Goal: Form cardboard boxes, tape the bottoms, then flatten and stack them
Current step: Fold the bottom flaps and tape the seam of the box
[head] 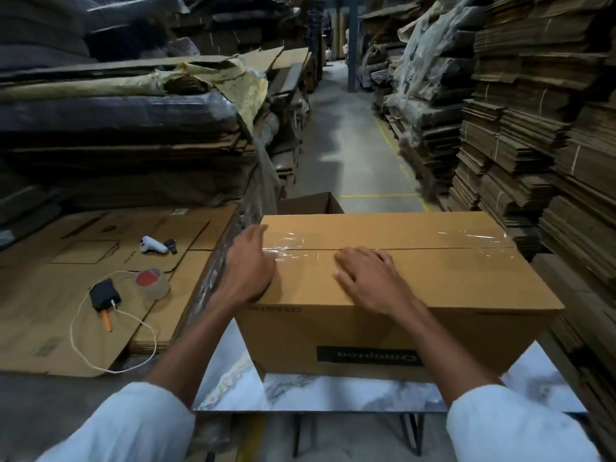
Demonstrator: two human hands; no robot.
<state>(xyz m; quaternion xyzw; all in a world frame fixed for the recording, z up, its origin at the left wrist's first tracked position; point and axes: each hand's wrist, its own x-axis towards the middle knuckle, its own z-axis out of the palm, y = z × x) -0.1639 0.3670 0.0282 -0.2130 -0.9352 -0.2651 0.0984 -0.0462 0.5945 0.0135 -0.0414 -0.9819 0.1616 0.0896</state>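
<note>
Both hands lie loose on the box (383, 228), gripping nothing: the left hand (248, 265) rests over the top's left edge with its fingers on the tape (290, 248), and the right hand (366, 278) is spread flat just beside the centre seam. The box stands on a table (333, 391) with a glossy, marble-patterned top and thin dark legs. It is plain brown corrugated board with sharp corners. The tape is clear and wrinkled and runs along the seam from side to side. A black label on the near wall reads upside down.

To the left, a tan tape roll (153, 284) with a red core lies on flat sheets (50, 295), near a black gadget (104, 295) with a white cord and a white controller (153, 245). Behind the box stands another open carton (310, 203). Tall stacks (533, 128) of flattened cardboard line the right side, close to the table. A grey floor (346, 145) with yellow lines runs between the piles.
</note>
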